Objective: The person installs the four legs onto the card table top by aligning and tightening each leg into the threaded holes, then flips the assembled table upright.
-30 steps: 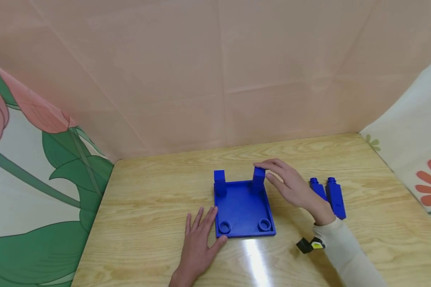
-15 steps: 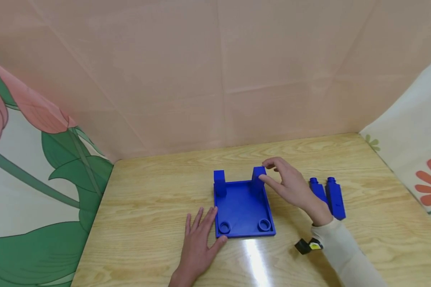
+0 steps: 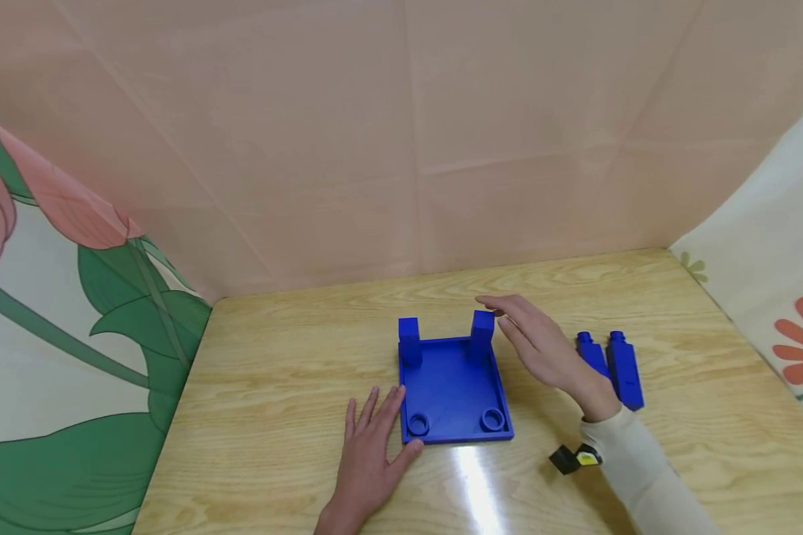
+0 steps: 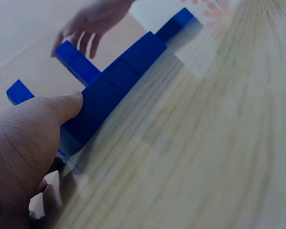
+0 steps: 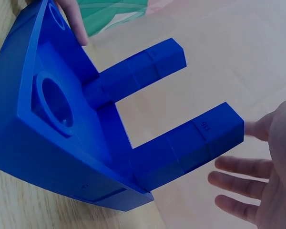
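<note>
A square blue base point(image 3: 451, 390) with a raised rim lies on the table. Two blue square posts, the left post point(image 3: 410, 343) and the right post point(image 3: 482, 334), stand upright at its back corners. The front corners carry a left round socket point(image 3: 418, 424) and a right round socket point(image 3: 492, 420), both unfilled. My left hand point(image 3: 372, 459) rests spread at the base's front left, fingertips along its left side and thumb at the front corner. Beside the top of the right post is my right hand point(image 3: 538, 343), its fingers extended; contact is unclear in the right wrist view.
Two more blue posts, a nearer-in post point(image 3: 592, 354) and an outer post point(image 3: 625, 371), lie side by side on the wooden table point(image 3: 274, 386), right of the base; my right arm partly covers the inner one. A pink cloth point(image 3: 308, 148) hangs behind the table.
My right hand's thumb has come off the front of the right post and its fingers have straightened above the post's top. The left hand and base stay put.
</note>
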